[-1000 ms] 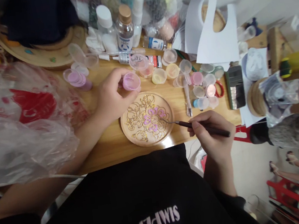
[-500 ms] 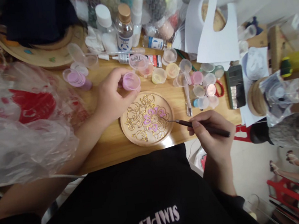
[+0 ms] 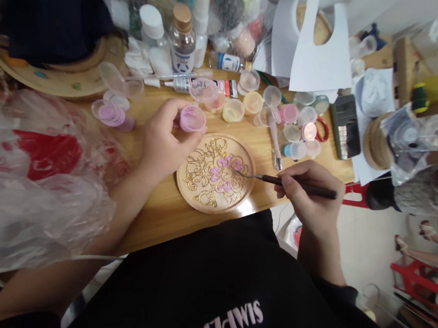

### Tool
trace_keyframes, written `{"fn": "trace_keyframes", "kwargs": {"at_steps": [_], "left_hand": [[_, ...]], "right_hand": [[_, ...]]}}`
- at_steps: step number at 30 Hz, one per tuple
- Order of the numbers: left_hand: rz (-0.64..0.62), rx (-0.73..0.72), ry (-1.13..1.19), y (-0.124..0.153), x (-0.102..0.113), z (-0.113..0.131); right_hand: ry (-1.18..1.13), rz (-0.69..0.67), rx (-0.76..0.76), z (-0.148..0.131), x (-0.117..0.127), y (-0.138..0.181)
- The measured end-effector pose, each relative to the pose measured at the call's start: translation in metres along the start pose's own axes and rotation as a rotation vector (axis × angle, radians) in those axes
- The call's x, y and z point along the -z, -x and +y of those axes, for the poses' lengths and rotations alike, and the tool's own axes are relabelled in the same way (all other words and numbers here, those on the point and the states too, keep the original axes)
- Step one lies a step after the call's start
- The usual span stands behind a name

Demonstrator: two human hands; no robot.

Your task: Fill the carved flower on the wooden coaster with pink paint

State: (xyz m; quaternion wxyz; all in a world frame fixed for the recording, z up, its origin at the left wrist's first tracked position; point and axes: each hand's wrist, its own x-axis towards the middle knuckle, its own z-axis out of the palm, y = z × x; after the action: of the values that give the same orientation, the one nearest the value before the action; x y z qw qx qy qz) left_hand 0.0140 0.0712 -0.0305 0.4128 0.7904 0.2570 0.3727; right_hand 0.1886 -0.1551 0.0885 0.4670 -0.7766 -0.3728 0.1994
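A round wooden disc [image 3: 191, 198] with gold floral outlines and a purple-filled flower lies near the table's front edge. My left hand [image 3: 162, 141] is closed round a small cup of pink-purple paint [image 3: 192, 119], held just above the disc's top left. My right hand [image 3: 309, 195] pinches a thin dark brush [image 3: 285, 181], whose fine tip rests on the right side of the purple flower.
Several small paint cups [image 3: 294, 128] cluster to the right of the disc, and more purple cups [image 3: 111, 115] stand at the left. Bottles [image 3: 182, 41], tubes and bags crowd the back. A crumpled plastic bag [image 3: 32, 176] fills the left. A phone [image 3: 344, 126] lies at right.
The brush tip has crept slightly left onto the flower's right petal. The left hand and its cup have stayed put.
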Motion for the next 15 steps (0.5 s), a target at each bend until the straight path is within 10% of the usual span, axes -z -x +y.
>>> {"fn": "trace_keyframes", "kwargs": {"at_steps": [15], "left_hand": [[-0.034,0.076,-0.001,-0.0017,0.0023,0.0072]], "right_hand": [[0.001,-0.021,0.019,0.0023,0.0041,0.0013]]}}
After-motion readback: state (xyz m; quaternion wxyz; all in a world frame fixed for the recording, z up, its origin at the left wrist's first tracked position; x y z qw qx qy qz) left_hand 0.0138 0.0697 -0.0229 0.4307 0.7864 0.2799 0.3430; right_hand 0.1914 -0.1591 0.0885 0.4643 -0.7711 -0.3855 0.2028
